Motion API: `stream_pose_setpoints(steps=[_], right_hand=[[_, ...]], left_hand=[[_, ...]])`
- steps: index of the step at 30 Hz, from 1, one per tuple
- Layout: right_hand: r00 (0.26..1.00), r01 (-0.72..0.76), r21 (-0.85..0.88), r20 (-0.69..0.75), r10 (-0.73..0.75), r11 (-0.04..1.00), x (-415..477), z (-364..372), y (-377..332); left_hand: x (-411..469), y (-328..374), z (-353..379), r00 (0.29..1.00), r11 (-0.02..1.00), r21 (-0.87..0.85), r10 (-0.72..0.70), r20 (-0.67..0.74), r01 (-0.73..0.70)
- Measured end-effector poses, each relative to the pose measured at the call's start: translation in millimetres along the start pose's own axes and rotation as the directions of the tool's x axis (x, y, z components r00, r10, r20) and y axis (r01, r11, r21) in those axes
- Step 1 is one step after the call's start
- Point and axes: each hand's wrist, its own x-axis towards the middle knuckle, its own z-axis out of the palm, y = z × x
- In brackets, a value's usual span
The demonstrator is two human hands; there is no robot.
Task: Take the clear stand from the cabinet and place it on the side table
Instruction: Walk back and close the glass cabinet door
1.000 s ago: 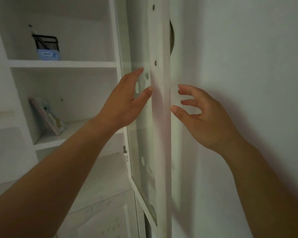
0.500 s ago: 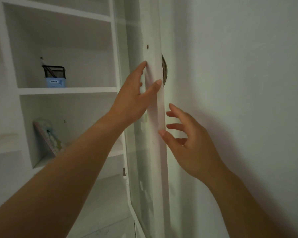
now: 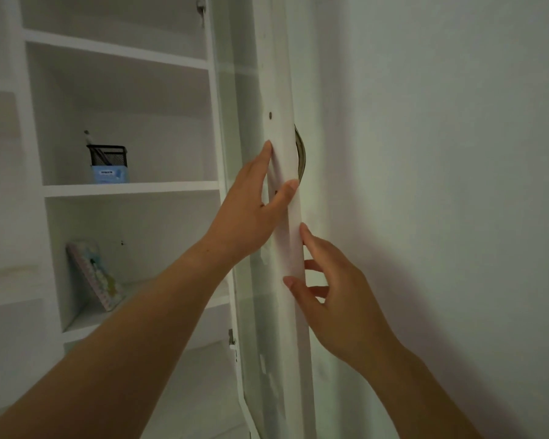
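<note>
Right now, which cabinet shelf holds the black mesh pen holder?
The upper shelf carries the black mesh pen holder; the lower shelf holds a leaning patterned notebook.

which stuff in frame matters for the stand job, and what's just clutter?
Belongs to the job:
- cabinet, shelves in view
- open cabinet door, seen edge-on
- left hand and right hand, both on the door's edge
- clear stand: not visible here

Just lying about:
- black mesh pen holder
- blue box at the holder's base
- pastel booklet leaning on the lower shelf
</note>
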Motion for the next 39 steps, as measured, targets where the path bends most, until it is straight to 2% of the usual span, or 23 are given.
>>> stream_pose_setpoints(steps=[12, 21, 32, 39], right_hand=[[0.997, 0.061, -0.014, 0.044, -0.060, 0.998, -9.0, 34.5, -20.7], [0.997, 0.061, 0.051, 0.048, -0.064, 0.997, -11.5, 76.5, -39.8], [0.998, 0.056, 0.062, 0.006, -0.057, 0.997, -8.3, 141.4, -69.9], [0.993, 0.115, -0.026, -0.014, -0.115, 0.993, -3.1, 181.2, -89.3]], left_hand=[[-18.2, -16.9, -39.8, 0.999, 0.979, -0.202, -0.003, 0.033, 0.010], [-29.7, -42.5, -81.2, 0.998, 0.970, -0.242, 0.020, 0.057, -0.006], [-38.1, -90.4, -139.6, 0.989, 0.979, -0.156, 0.140, 0.037, -0.133], [-41.7, -121.9, -173.7, 0.984, 0.972, -0.158, 0.178, 0.031, -0.171]])
